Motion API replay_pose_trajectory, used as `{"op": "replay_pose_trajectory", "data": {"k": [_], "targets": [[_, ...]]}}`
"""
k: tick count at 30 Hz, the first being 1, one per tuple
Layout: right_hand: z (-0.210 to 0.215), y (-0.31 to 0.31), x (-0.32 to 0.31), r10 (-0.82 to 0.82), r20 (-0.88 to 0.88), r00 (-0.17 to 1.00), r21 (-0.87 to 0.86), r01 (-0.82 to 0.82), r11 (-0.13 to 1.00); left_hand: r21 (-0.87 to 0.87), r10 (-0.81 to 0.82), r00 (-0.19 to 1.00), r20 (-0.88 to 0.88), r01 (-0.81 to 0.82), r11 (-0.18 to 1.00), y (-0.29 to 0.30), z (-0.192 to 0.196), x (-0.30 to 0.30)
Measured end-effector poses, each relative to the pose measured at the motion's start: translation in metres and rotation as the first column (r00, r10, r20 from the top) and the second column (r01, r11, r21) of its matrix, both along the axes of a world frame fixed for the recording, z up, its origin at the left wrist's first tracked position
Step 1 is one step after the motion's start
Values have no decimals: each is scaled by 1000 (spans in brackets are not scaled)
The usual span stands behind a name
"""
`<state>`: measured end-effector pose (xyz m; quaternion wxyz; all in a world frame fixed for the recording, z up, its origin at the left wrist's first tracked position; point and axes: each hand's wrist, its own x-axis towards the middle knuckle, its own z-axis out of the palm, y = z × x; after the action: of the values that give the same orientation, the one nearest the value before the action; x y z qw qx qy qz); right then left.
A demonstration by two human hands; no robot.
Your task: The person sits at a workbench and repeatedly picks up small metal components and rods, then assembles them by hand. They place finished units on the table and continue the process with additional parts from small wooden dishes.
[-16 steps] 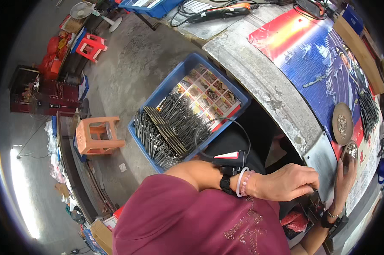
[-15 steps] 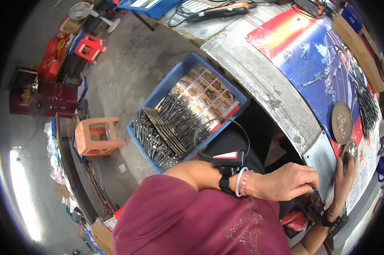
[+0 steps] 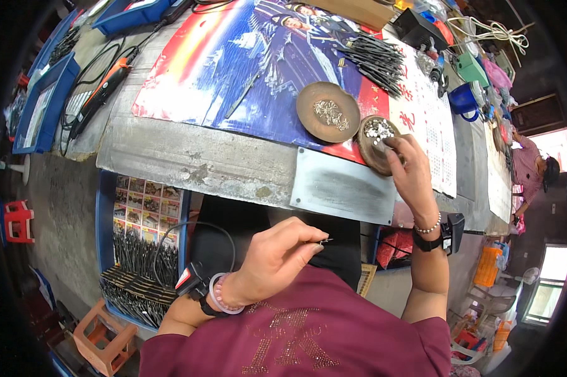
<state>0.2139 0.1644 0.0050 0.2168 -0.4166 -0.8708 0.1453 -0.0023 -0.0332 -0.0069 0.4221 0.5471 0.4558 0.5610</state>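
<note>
My left hand (image 3: 274,259) is closed in front of my body, below the bench edge. Its thumb and forefinger pinch a small thin metal piece (image 3: 325,240), partly hidden by the fingertips. Over the bench, my right hand (image 3: 410,168) reaches into a small round bowl (image 3: 367,156) of white and silvery bits (image 3: 379,131). Its thumb and forefinger come together at the bits; what lies between them cannot be made out. Beside that bowl stands a larger brown dish (image 3: 308,116) with small metal pieces (image 3: 331,114). A grey metal plate (image 3: 340,187) lies at the bench's near edge.
A colourful poster (image 3: 202,81) covers much of the concrete bench (image 3: 170,160). On it lie a bundle of dark thin rods (image 3: 376,61) and a single rod (image 3: 243,95). A corded orange-black tool (image 3: 104,88) and a blue mug (image 3: 464,100) flank it. A blue crate (image 3: 106,217) holds many rods.
The view has swung right toward the bench. My right hand's fingers are now at the bits in the small bowl. My left hand still pinches in front of me.
</note>
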Motion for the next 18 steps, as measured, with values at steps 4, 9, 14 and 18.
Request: {"op": "replay_pose_trajectory", "data": {"k": [4,9,14,18], "targets": [[-13,6,-5,29,86,996,84,-36,996,-17,-2,1000,-21,2,1000,-1,1,1],[-13,-2,-5,34,119,992,60,-42,997,-30,22,999,-38,-23,999,0,0,-2],[-8,-22,2,-6,106,994,-3,6,1000,-53,35,999,-4,-36,998,2,-5,0],[-12,-26,10,-8,89,996,-9,9,1000,-126,34,990,137,-17,992,4,-8,5]]}}
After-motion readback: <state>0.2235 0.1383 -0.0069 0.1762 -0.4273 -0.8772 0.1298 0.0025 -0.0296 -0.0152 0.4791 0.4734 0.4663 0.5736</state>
